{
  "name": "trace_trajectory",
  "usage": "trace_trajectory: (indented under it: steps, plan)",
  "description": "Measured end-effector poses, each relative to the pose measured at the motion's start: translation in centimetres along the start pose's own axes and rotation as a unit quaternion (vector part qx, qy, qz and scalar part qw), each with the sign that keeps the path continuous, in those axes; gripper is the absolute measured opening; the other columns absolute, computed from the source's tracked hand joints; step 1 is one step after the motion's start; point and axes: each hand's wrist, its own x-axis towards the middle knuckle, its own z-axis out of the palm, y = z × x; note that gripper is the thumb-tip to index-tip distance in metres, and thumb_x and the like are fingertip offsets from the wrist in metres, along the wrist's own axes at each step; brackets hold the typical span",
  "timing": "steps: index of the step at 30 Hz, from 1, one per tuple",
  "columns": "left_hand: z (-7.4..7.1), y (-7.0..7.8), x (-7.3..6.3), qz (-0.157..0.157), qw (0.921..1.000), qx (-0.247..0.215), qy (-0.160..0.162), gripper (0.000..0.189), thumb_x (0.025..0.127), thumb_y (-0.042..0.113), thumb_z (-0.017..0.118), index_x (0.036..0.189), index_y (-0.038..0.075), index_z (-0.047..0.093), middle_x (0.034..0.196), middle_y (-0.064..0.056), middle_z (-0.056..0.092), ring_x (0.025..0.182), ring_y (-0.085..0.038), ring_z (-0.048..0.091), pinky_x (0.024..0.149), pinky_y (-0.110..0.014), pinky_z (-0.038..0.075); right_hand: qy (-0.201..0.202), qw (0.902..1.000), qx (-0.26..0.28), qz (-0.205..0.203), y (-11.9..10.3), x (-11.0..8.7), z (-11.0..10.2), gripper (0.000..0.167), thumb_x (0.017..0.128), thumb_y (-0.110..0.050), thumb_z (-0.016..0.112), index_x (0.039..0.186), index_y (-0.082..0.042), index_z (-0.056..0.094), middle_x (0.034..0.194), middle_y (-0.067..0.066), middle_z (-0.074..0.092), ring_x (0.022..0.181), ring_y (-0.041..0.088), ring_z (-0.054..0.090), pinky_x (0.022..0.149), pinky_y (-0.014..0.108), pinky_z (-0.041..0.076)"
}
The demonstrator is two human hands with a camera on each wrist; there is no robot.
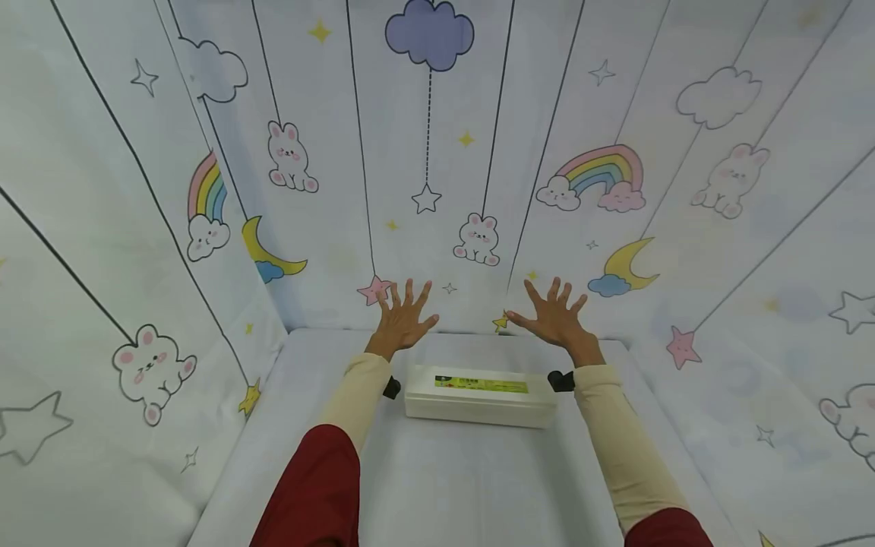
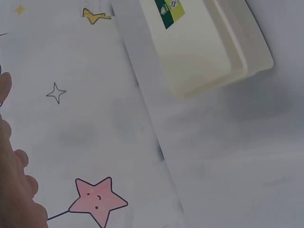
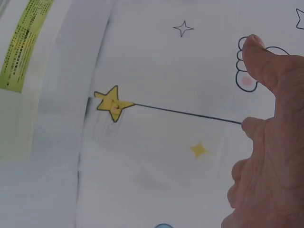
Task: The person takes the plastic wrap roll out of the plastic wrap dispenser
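A long, cream-white lidded box [image 1: 478, 406] with a yellow-green label [image 1: 481, 384] lies across the far part of the white table. Beyond its left end, my left hand [image 1: 402, 323] is raised with fingers spread and nothing in it. Past the right end, my right hand [image 1: 555, 317] is held up the same way, fingers apart and bare. One end of the box [image 2: 204, 57] shows in the left wrist view, apart from the left hand [image 2: 16, 175] at the edge. In the right wrist view the label [image 3: 23, 45] is far from the right hand [image 3: 268, 137].
A white cloth wall [image 1: 328, 228] printed with rabbits, stars, clouds and rainbows rises behind the table [image 1: 472, 486]. Similar printed cloth hangs at the left [image 1: 82, 304] and right [image 1: 772, 319]. Dark wrist cameras sit near both box ends.
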Motion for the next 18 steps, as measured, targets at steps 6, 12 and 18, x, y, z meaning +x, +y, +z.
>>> trace_trajectory:
  steps: [6,12,18]
  plan:
    - [0.0,-0.5,-0.2,0.004,0.9999,-0.007,0.009,0.082,0.113,0.058,0.045,0.178,0.025,0.007,0.183,-0.027,0.006,0.164,-0.065,0.008,0.131,-0.086,0.003,-0.014,0.9997,-0.005,-0.021,0.1,0.3,0.6,0.105,0.101,-0.076,0.055,0.177,-0.014,0.015,0.173,0.048,-0.005,0.159,0.073,-0.006,0.119,0.097,-0.007]
    - [0.5,-1.6,-1.2,0.017,0.9973,-0.071,0.012,0.087,0.112,0.054,0.051,0.178,0.016,0.009,0.182,-0.031,0.009,0.163,-0.063,0.019,0.13,-0.085,0.017,-0.026,0.9982,0.014,-0.052,0.0,0.4,1.7,0.105,0.098,-0.069,0.066,0.175,-0.011,0.023,0.173,0.047,0.007,0.161,0.071,0.005,0.12,0.097,0.002]
    - [1.5,-3.1,-3.1,0.014,0.9833,-0.18,-0.022,0.101,0.106,0.057,0.062,0.177,0.014,0.004,0.184,-0.024,0.005,0.168,-0.053,0.018,0.131,-0.079,0.024,-0.066,0.995,0.033,-0.066,-0.3,0.0,2.7,0.104,0.094,-0.06,0.077,0.172,-0.008,0.032,0.173,0.043,0.021,0.162,0.066,0.018,0.123,0.094,0.011]
